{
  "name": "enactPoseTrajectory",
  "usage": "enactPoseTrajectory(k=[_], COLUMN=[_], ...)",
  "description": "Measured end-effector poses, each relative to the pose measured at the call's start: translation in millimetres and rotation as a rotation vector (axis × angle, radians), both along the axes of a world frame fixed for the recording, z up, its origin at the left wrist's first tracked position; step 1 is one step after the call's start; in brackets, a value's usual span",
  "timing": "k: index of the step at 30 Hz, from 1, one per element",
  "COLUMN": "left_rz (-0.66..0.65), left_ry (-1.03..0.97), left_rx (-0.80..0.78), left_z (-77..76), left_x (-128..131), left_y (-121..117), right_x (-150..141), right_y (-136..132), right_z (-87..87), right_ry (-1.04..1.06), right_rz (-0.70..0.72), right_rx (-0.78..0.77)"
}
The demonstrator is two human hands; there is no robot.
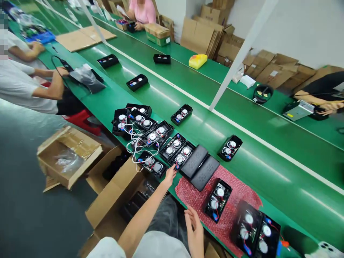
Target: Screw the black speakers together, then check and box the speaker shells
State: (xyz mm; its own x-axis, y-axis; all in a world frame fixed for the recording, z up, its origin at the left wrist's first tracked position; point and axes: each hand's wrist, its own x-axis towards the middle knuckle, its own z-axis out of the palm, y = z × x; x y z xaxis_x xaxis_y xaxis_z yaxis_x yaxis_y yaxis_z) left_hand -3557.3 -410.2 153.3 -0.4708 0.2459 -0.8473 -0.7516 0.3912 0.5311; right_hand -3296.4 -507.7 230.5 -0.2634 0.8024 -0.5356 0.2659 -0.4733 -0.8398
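Observation:
My left hand (170,174) reaches to the near end of an open black speaker case (186,152), its fingers closed on the corner. Two round white-backed drivers and red and blue wires show inside that case. Beside it lie two dark cover panels (204,172). My right hand (194,225) hovers at the table's front edge with fingers stretched out, holding nothing. Past it, a single open speaker unit (218,200) rests on red bubble wrap (185,188). Two further open units (264,236) lie side by side at the lower right.
Several open cases lie in a cluster with white cables (131,143). More cases (230,147) sit spaced along the green belt (258,172). Cardboard boxes (115,200) stand below the left edge. Co-workers sit at the left and across; a white post (236,61) rises mid-table.

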Motion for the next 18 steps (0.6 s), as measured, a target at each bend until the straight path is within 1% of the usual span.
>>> enactPoseTrajectory(k=[2,4,8,10,12,15,18], left_rz=[0.011,0.025,0.026,0.012,0.000,0.000,0.025], left_ry=[-0.040,-0.052,-0.066,-0.073,-0.073,-0.060,-0.031], left_rx=[-0.041,-0.071,-0.096,-0.101,-0.109,-0.123,-0.130], left_z=[0.7,4.1,16.8,24.1,31.3,44.4,62.4], left_x=[-7,-10,-11,-12,-15,-18,-19], left_y=[10,15,17,18,18,17,8], right_x=[-8,-7,-1,-5,-16,-36,-55], right_y=[11,20,37,47,60,86,111], right_z=[3.5,4.3,8.5,11.9,12.5,4.2,-12.2], right_ry=[-0.037,-0.079,-0.181,-0.244,-0.295,-0.373,-0.463], right_rz=[-0.003,-0.018,0.035,0.057,0.055,0.042,0.048], right_rx=[0.023,0.036,0.111,0.167,0.213,0.302,0.393])
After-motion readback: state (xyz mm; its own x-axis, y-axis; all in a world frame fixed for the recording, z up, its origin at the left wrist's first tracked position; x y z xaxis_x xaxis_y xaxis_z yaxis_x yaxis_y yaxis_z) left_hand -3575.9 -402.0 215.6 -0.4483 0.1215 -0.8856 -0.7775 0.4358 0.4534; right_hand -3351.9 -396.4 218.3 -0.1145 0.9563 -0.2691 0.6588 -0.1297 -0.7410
